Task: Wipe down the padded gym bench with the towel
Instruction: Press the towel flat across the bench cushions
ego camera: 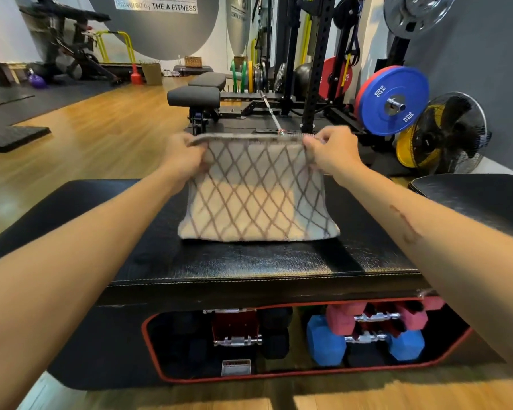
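A cream towel (256, 190) with a brown diamond pattern hangs upright over the black padded bench (234, 261). Its lower edge rests on the pad near the middle. My left hand (184, 158) pinches the towel's top left corner. My right hand (329, 152) pinches the top right corner, so the top edge is stretched flat between them. Both forearms reach forward over the bench's near edge.
Dumbbells, blue (365, 341) and pink (376, 316), lie in the opening under the bench. A second black pad (471, 196) sits at the right. Behind stand a grey bench (196, 96), a squat rack (317, 63), a blue 20 kg plate (394, 102) and a fan (450, 131). Wooden floor lies to the left.
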Available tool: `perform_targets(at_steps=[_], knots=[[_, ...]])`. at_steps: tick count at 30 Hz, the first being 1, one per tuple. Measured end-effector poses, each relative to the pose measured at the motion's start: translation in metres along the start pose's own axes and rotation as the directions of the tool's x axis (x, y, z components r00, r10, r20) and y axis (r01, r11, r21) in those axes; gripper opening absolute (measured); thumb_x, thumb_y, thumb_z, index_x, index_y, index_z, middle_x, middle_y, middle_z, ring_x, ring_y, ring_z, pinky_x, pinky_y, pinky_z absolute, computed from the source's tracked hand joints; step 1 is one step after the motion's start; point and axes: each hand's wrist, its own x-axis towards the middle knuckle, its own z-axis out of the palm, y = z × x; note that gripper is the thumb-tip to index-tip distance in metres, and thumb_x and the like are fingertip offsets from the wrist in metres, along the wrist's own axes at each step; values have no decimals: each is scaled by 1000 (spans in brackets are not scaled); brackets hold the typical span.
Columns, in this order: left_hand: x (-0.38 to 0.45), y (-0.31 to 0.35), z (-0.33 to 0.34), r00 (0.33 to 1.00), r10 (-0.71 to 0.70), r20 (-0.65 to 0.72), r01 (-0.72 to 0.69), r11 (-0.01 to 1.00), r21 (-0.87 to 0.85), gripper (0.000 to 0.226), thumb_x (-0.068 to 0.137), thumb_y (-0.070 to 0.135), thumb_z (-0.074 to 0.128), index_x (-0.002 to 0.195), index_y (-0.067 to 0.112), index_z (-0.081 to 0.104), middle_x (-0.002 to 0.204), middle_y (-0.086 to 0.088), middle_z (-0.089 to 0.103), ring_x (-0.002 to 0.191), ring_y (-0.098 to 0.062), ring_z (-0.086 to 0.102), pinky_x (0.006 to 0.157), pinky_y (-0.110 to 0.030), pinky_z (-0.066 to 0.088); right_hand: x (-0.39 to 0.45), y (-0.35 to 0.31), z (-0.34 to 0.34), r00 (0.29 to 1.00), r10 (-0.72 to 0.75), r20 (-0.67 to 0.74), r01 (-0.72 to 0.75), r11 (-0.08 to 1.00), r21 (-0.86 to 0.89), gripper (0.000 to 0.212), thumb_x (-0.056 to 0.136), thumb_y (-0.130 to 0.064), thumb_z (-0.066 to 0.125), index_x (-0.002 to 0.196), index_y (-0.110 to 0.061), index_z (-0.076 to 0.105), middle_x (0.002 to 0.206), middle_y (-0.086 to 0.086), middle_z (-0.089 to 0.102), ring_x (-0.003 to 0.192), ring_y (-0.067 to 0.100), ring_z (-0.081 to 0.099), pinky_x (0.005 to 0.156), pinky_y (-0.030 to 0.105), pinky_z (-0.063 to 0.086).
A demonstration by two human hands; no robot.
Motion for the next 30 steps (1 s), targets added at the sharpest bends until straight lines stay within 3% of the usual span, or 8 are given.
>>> perform_targets(at_steps=[6, 11, 17, 19, 22, 24, 26, 30], knots=[[-7, 48, -4, 803, 541, -252, -492, 839, 231, 12, 89, 20, 55, 82, 22, 46, 77, 7, 51, 73, -8, 43, 64, -25, 31, 6, -37, -23, 903, -385, -193, 409, 907, 104, 16, 97, -22, 58, 86, -12, 55, 79, 3, 53, 74, 9, 47, 70, 25, 41], [-38, 25, -19, 807, 590, -23, -564, 782, 267, 13, 88, 12, 57, 79, 18, 50, 67, 10, 46, 60, -1, 41, 56, -15, 32, -12, -1, -33, 863, -502, -56, 497, 864, -86, 18, 96, -17, 59, 84, -5, 55, 67, -2, 52, 62, 1, 47, 59, 20, 37], [-65, -30, -37, 802, 93, 590, -465, 717, 520, 17, 79, 5, 72, 65, 13, 64, 61, 6, 58, 61, -8, 50, 61, -33, 37, -55, 77, -39, 831, -342, 440, 474, 848, -237, 16, 89, -24, 70, 75, -22, 65, 68, 10, 63, 68, 31, 58, 60, 37, 39], [-63, -20, -48, 700, -177, 692, -283, 821, 496, 23, 77, 17, 78, 59, 18, 65, 60, 9, 60, 58, -3, 51, 61, -22, 41, -63, 74, -42, 793, -350, 498, 480, 864, -156, 20, 85, -37, 71, 66, -33, 66, 64, 9, 65, 65, 26, 61, 61, 38, 42], [-54, 8, -52, 511, -435, 742, -121, 818, 563, 39, 76, 57, 71, 91, 21, 76, 98, 7, 74, 88, -4, 68, 78, -25, 52, -63, 56, -42, 714, -289, 638, 404, 914, -38, 46, 85, -63, 59, 66, -24, 73, 57, 10, 63, 54, 24, 59, 59, 35, 43], [-44, 17, -35, 626, -407, 665, -143, 778, 611, 73, 77, 79, 47, 105, 17, 71, 104, 4, 74, 99, -12, 68, 82, -33, 53, -59, 44, -34, 739, -276, 614, 342, 940, 12, 57, 87, -73, 46, 76, -26, 76, 67, 2, 72, 66, 18, 69, 67, 28, 48], [-43, 17, 0, 812, -210, 544, -253, 714, 653, 67, 91, 69, 34, 106, 14, 68, 110, 0, 71, 106, -23, 64, 88, -42, 51, -51, 37, -11, 804, -278, 525, 382, 919, -98, 62, 90, -73, 35, 102, -27, 74, 100, -2, 75, 98, 18, 69, 83, 35, 49], [-55, -28, 76, 843, -36, 537, -476, 413, 776, 41, 103, 31, 20, 131, 16, 47, 146, -8, 41, 135, -32, 34, 110, -57, 24, -57, 49, 57, 807, 110, 580, 342, 713, -612, 65, 98, -60, 14, 156, -33, 11, 166, 5, 5, 151, 38, 0, 113, 64, -1]])
